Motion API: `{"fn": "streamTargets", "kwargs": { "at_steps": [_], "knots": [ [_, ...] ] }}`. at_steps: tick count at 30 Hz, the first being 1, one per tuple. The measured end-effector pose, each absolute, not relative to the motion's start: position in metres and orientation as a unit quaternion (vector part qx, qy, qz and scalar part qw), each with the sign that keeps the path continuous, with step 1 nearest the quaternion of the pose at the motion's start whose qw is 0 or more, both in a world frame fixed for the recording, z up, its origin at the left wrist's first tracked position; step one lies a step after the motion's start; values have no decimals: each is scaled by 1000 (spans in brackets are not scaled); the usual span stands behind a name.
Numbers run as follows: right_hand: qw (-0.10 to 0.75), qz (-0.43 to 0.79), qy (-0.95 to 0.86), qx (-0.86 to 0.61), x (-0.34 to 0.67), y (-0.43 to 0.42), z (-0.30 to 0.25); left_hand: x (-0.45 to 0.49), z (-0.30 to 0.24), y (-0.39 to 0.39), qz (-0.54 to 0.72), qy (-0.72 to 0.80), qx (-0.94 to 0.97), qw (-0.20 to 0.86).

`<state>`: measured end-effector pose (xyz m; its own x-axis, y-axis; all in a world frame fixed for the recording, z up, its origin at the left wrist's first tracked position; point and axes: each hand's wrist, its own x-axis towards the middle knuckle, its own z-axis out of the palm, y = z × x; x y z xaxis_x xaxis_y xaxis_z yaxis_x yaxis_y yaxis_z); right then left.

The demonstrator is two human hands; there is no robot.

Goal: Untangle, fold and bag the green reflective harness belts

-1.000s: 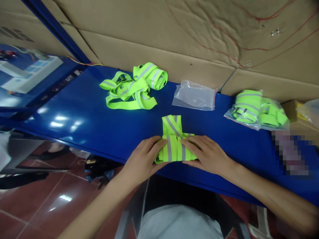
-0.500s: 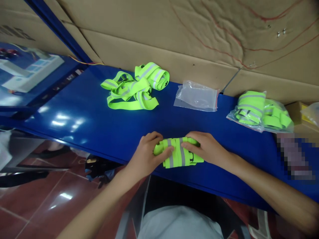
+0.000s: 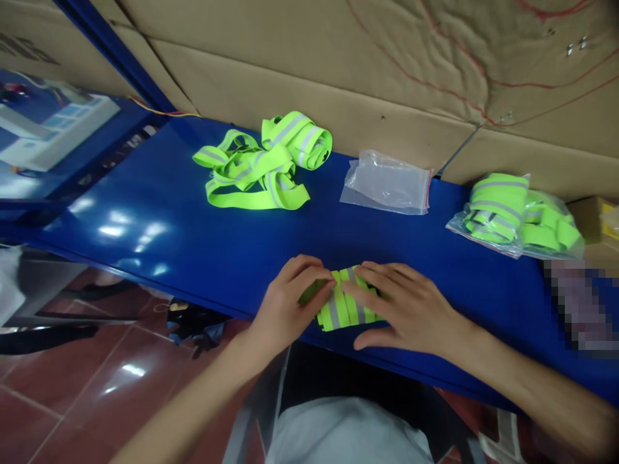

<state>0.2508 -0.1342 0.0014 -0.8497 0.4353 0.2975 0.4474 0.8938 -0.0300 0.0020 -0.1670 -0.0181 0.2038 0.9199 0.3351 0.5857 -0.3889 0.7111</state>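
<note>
A folded bundle of neon yellow-green reflective strap [image 3: 334, 312] with grey stripes lies near the front edge of the blue table [image 3: 232, 258]. My left hand [image 3: 289, 303] pinches its left end between thumb and fingers. Across the bundle's right part lies my right hand [image 3: 411, 308], fingers stretched out flat and thumb apart, covering that end. Farther back are a loose tangle of the same strap [image 3: 251, 174] and a rolled strap [image 3: 297, 138].
A clear zip bag [image 3: 387, 183] lies at the back, by the cardboard wall [image 3: 290, 71]. To the right, bagged straps [image 3: 498, 209] sit beside a cardboard box [image 3: 587, 219]. A white power strip [image 3: 58, 132] lies at far left.
My right hand has gone from gripping the bundle's right end to lying spread over it. My left fingertips have moved slightly, still on the left end. The view has shifted a little.
</note>
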Motion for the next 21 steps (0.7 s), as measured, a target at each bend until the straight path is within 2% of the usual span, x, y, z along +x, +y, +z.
{"fn": "streamTargets", "kwargs": {
  "at_steps": [2,4,11,16,21],
  "knots": [
    [105,-90,-961,-237,247,-144,-2,3,-20,-166,381,513,732,237],
    [98,-141,-957,-235,242,-147,-7,4,-21,-164,384,518,721,253],
    [182,-195,-954,-138,234,-132,-17,8,-18,-169,390,536,700,265],
    [215,-239,-938,-128,231,-136,-18,10,-14,-172,395,546,676,299],
    [252,-242,-934,-66,230,-134,-17,5,-7,-173,329,573,659,361]
  ]
}}
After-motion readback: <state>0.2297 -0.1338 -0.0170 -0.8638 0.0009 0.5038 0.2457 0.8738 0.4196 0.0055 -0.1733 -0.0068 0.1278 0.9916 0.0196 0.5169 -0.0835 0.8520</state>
